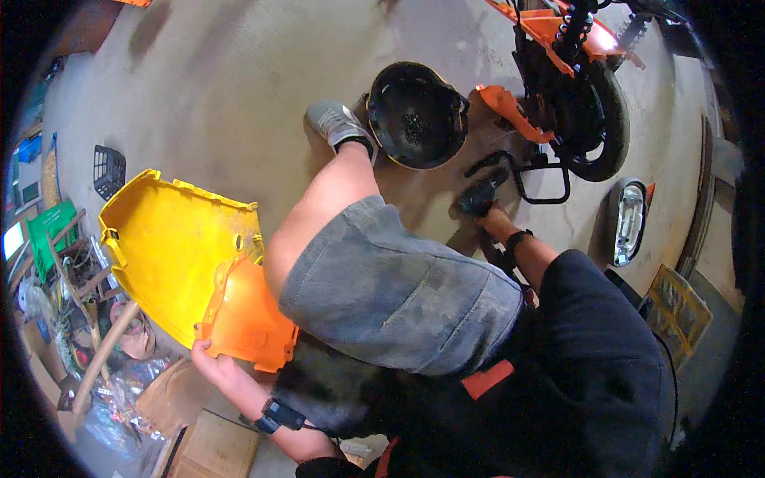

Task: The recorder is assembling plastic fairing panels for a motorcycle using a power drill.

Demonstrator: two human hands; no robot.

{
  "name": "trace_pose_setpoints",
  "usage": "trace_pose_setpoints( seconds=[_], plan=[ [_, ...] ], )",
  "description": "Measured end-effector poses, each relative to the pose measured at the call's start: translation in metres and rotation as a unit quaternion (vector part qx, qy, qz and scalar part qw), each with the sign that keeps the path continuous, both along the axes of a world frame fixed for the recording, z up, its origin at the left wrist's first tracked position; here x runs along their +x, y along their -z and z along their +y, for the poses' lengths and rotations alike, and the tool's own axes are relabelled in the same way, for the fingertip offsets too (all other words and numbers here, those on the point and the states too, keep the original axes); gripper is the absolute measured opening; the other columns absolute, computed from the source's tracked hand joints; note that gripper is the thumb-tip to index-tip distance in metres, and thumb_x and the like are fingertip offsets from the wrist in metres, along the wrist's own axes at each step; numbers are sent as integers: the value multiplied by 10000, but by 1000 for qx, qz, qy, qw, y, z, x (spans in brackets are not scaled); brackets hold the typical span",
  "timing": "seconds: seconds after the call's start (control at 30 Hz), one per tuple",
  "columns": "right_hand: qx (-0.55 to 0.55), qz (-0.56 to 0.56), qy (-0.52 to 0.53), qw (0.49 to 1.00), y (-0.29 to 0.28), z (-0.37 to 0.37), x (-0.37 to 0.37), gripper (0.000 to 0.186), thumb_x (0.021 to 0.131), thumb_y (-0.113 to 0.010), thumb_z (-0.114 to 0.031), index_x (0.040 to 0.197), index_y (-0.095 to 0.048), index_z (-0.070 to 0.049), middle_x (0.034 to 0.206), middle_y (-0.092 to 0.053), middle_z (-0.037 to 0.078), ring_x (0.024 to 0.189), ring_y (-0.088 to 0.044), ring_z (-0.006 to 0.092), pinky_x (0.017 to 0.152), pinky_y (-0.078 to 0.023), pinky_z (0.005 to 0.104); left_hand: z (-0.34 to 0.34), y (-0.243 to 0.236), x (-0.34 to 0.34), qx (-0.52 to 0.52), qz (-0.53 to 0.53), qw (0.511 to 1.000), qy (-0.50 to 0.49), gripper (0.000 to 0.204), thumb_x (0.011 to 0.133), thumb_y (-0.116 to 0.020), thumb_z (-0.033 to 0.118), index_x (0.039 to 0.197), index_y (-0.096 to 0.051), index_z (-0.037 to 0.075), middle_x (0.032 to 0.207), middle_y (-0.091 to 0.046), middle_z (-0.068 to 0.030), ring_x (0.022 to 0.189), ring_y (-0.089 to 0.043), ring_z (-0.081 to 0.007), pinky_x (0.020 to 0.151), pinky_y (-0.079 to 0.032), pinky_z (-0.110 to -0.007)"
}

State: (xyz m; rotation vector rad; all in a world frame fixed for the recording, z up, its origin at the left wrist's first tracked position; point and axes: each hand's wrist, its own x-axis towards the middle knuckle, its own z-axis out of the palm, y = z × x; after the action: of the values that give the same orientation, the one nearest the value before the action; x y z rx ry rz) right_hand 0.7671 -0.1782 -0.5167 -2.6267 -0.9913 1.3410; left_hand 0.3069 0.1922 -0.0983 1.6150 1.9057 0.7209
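Observation:
My left hand (209, 362) grips the lower left edge of an orange plastic body panel (251, 315), its thumb and fingers at the rim. The panel leans against a large yellow plastic body panel (171, 243), overlapping its lower right part. On my other side, my right hand (496, 221) is closed around a dark, tool-like thing (481, 194) low over the floor. Its exact kind is unclear, and my fingers are partly hidden. Close by are a black bent metal frame (545, 199) and a loose orange panel piece (510, 111).
A black round basin (417, 119) holding small dark bits stands beside my grey shoe (339, 125). An orange motorcycle or scooter wheel (610, 119) is at the upper right, a light unit (629, 221) below. Cluttered bags, a stick (103, 358) and a cardboard box (213, 450) fill the left.

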Motion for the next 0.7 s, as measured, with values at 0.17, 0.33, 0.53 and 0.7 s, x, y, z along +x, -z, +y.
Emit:
trace_pose_setpoints(
  seconds=[0.17, 0.33, 0.53, 0.7],
  plan=[
    [54, 12, 142, 988, -40, 46, -14, 644, 666, -781, -311, 1209, -563, -40, 1204, -578, 189, 1148, -516, 376, 984, -410, 419, 44, 30, -88, -108, -269, 937, -193, 552, 626, -543, 131, 1146, -526, -51, 1109, -564, -149, 1051, -558, -312, 932, -457, -402],
    [190, 5, 156, 969, -27, 43, -21, 618, 677, -753, -286, 1217, -558, -59, 1199, -587, 175, 1156, -521, 356, 988, -413, 416, 56, 14, -49, -136, -367, 883, -259, 487, 622, -538, 129, 1076, -561, -45, 1075, -575, -143, 1032, -566, -300, 911, -468, -395],
    [61, 73, 131, 987, -78, 65, -13, 488, 712, -711, -290, 1152, -623, -97, 1123, -643, 171, 1058, -583, 371, 931, -453, 408, 32, 7, -50, -30, -277, 951, -133, 198, 702, -527, 137, 851, -492, 11, 1028, -533, -157, 994, -547, -251, 881, -463, -363],
    [-6, 166, 128, 978, -132, 38, 16, 458, 704, -703, -278, 1097, -634, -51, 980, -656, 94, 883, -595, 239, 781, -477, 364, 21, -7, -8, 16, -269, 956, -114, 195, 703, -522, 123, 837, -477, -11, 968, -519, -151, 939, -550, -252, 848, -481, -357]
  ],
)
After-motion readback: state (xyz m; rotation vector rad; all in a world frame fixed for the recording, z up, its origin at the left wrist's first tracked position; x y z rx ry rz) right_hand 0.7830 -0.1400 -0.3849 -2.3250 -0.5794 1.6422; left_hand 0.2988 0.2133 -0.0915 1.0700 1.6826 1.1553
